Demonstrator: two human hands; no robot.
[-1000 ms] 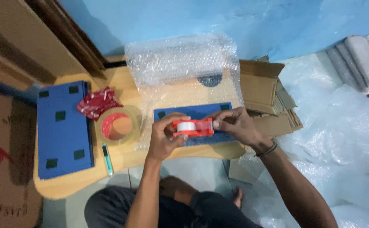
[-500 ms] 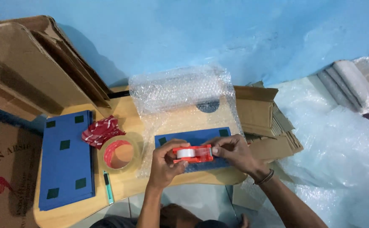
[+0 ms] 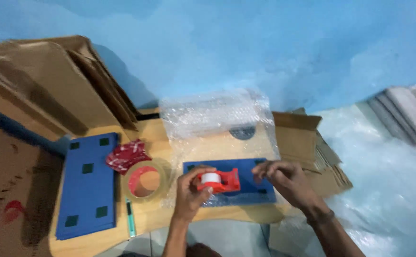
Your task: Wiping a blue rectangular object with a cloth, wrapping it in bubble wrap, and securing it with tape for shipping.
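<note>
The left hand (image 3: 192, 190) grips a red tape dispenser (image 3: 219, 181) with a small white roll in it, fingers wrapped around its left end and thumb on top. It holds the dispenser just above a blue rectangular panel (image 3: 246, 186) that lies near the front edge of the low wooden table (image 3: 146, 221). The right hand (image 3: 284, 181) hovers just beside the dispenser's right end, fingers loosely curled and pinched together at the tips (whether they hold a strip of tape I cannot tell). A dark band sits on that wrist.

The blue panel rests on a sheet of bubble wrap (image 3: 215, 116) that runs from it towards the back edge of the table. Left of the panel lies a large roll of clear tape (image 3: 146, 181) with a red core, and a crumpled red wrapper (image 3: 127, 156) touches its far side. A green pen (image 3: 131, 224) lies at the front edge. A stack of blue panels (image 3: 89, 185) with dark square pads fills the left end of the table. Flattened cardboard boxes (image 3: 41, 90) lean behind the left corner, and an open cardboard box (image 3: 296, 143) sits off the right edge.
</note>
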